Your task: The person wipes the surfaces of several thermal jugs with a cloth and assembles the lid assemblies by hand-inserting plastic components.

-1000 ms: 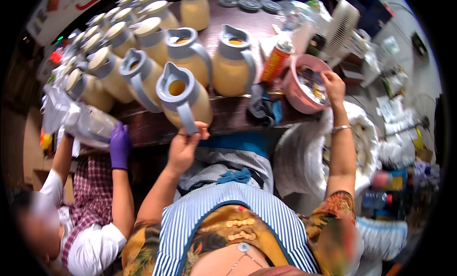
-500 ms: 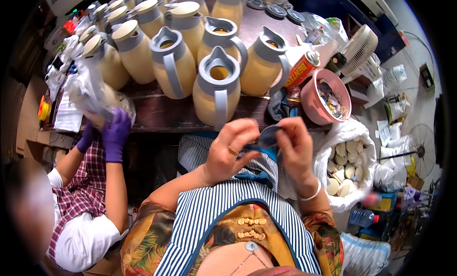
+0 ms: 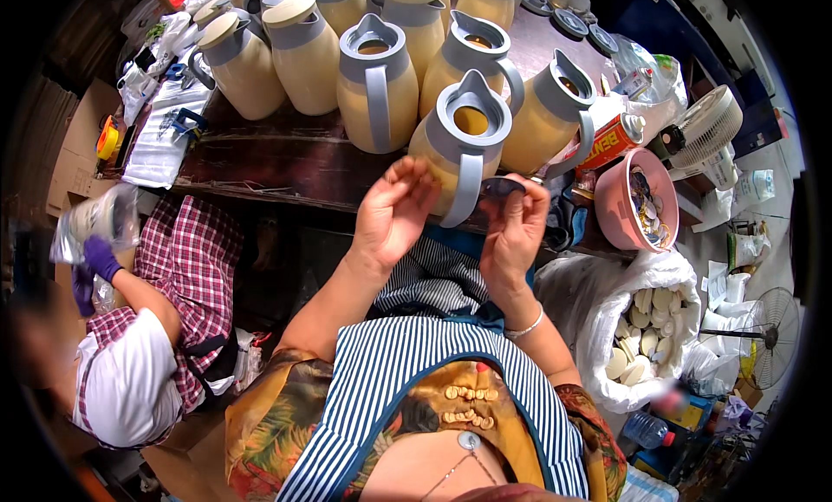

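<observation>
Head view: left hand (image 3: pixel 394 212) beside lower left of a cream, round-bodied jug with grey spouted rim and grey handle (image 3: pixel 440 161); grip fairly wide, fingers half curled, contact with jug can't be told. Right hand (image 3: pixel 515 229) to the right of the same jug's handle, grip narrow, thumb and fingers pinching a thin, dark, round-edged piece (image 3: pixel 501 188); its material is too dim to tell. Jug is upright near front edge of a dark brown, glossy wooden tabletop (image 3: pixel 282 168), top uncovered, amber inside showing. Three similar uncovered jugs (image 3: pixel 377 108) stand just behind and beside it; jugs with cream lids (image 3: pixel 303 64) further back. Right part of tabletop: red can with white top (image 3: pixel 613 141), pink plastic tub (image 3: pixel 614 214) of mixed small parts, flat grey round discs (image 3: pixel 569 24) at far end. White fan (image 3: pixel 712 125) near the tub. Below, white plastic sack (image 3: pixel 594 333) with cream discs (image 3: pixel 640 333) inside. At left, co-worker's purple-gloved hands (image 3: pixel 102 258) on a clear plastic-wrapped item (image 3: pixel 95 220).
</observation>
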`<state>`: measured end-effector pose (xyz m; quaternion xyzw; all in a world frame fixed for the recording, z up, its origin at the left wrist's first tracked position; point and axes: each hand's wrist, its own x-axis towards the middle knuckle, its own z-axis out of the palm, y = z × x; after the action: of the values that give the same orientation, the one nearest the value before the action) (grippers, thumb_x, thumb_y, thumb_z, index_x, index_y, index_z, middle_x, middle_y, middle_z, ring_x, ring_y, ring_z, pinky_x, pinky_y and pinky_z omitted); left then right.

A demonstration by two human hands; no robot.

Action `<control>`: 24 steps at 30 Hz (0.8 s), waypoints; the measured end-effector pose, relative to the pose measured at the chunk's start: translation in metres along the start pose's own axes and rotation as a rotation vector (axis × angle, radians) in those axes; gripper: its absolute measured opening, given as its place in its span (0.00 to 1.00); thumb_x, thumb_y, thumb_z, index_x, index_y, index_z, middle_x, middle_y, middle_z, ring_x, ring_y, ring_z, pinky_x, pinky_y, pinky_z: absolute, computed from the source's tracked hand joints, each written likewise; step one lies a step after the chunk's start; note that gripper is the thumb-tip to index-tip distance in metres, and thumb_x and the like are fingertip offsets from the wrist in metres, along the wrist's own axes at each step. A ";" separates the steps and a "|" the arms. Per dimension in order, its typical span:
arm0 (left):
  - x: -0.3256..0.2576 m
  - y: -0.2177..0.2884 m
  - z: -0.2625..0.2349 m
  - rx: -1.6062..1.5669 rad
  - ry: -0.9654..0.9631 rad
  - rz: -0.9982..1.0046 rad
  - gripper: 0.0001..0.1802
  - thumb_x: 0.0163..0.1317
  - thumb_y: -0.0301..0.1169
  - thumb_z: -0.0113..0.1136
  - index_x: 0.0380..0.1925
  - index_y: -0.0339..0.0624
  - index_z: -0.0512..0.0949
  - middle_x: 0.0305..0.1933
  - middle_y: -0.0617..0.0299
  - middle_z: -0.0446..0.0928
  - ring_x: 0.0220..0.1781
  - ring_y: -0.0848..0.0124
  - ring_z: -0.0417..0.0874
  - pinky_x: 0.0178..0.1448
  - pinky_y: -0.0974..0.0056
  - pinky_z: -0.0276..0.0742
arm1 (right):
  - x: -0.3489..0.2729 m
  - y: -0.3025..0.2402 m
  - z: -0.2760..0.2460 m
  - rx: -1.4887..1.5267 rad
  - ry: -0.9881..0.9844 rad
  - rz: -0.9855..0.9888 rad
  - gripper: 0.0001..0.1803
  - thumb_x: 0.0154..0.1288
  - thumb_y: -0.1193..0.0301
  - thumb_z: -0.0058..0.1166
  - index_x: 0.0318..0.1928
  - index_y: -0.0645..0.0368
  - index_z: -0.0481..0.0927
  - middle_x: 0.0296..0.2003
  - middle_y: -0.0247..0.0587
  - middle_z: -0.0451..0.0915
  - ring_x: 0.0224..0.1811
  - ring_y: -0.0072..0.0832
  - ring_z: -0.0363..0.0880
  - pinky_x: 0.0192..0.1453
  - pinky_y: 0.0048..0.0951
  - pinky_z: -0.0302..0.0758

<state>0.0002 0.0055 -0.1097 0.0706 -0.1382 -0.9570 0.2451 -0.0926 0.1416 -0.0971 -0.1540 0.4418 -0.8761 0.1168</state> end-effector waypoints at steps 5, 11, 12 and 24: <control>0.015 0.001 0.080 0.843 -0.313 0.365 0.16 0.64 0.21 0.61 0.52 0.37 0.79 0.48 0.61 0.79 0.39 0.80 0.75 0.41 0.76 0.73 | 0.045 -0.058 0.021 -0.680 -0.387 -0.625 0.07 0.66 0.81 0.55 0.43 0.61 0.80 0.40 0.41 0.79 0.36 0.23 0.77 0.39 0.24 0.74; 0.013 0.025 0.097 1.375 -0.395 0.462 0.14 0.57 0.13 0.60 0.43 0.37 0.80 0.37 0.62 0.74 0.35 0.76 0.77 0.39 0.72 0.75 | 0.072 -0.041 0.037 -0.612 -0.469 -0.633 0.30 0.50 0.51 0.72 0.46 0.58 0.77 0.44 0.41 0.78 0.52 0.34 0.77 0.58 0.37 0.73; 0.016 0.040 0.108 1.613 -0.582 0.475 0.15 0.53 0.11 0.58 0.39 0.38 0.80 0.35 0.61 0.73 0.33 0.72 0.76 0.36 0.70 0.74 | 0.082 -0.034 0.028 -0.712 -0.650 -0.661 0.32 0.53 0.42 0.65 0.44 0.56 0.77 0.43 0.40 0.77 0.55 0.38 0.74 0.66 0.45 0.66; 0.006 -0.032 0.038 1.918 0.048 1.281 0.21 0.69 0.36 0.60 0.57 0.37 0.71 0.58 0.56 0.70 0.57 0.65 0.74 0.60 0.61 0.71 | 0.051 -0.061 0.008 -0.811 -0.220 -1.010 0.27 0.64 0.45 0.52 0.54 0.50 0.74 0.54 0.41 0.73 0.50 0.39 0.75 0.56 0.41 0.73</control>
<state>-0.0271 0.0380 -0.0830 0.1630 -0.8146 -0.1571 0.5340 -0.1415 0.1538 -0.0349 -0.4629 0.5958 -0.5664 -0.3315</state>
